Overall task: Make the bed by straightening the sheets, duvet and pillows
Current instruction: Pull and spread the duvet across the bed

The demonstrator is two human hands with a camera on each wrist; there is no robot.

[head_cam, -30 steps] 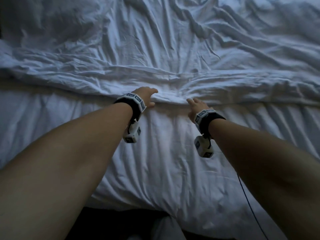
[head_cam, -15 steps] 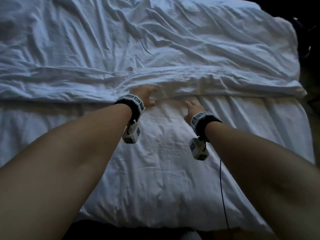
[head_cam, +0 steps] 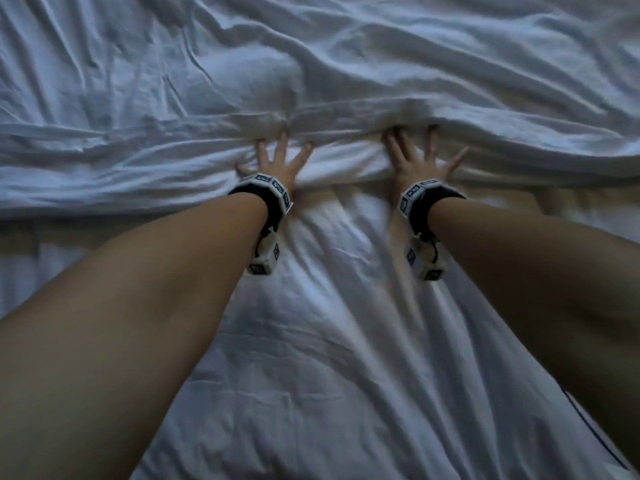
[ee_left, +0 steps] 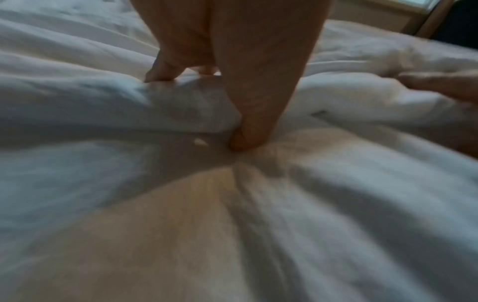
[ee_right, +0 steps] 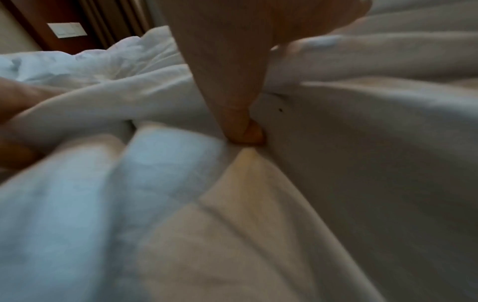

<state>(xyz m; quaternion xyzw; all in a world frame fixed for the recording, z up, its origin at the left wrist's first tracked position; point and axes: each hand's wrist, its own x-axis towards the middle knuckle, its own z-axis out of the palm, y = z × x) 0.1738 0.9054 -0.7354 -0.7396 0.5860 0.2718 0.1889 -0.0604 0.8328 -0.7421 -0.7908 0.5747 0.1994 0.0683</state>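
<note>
A crumpled white duvet [head_cam: 346,64] covers the far half of the bed, and its folded near edge [head_cam: 346,143] runs across the head view. Below it lies the white sheet [head_cam: 329,341], creased in long lines. My left hand [head_cam: 277,161] and right hand [head_cam: 419,157] lie side by side on that edge, fingers spread and straight, pressing the cloth. In the left wrist view the left thumb [ee_left: 248,132] digs into the fold where duvet [ee_left: 103,102] meets sheet. The right thumb [ee_right: 243,126] presses the same seam in the right wrist view.
A thin black cable [head_cam: 595,431] trails from my right arm over the sheet at lower right. Beyond the bed, the right wrist view shows a dark wooden panel with a white switch plate [ee_right: 66,29]. A light window frame [ee_left: 413,12] shows past the far side.
Both hands have moved forward onto the duvet edge and gone from loosely curled to spread flat. The head view has shifted left and closer; the bed's right end is out of frame.
</note>
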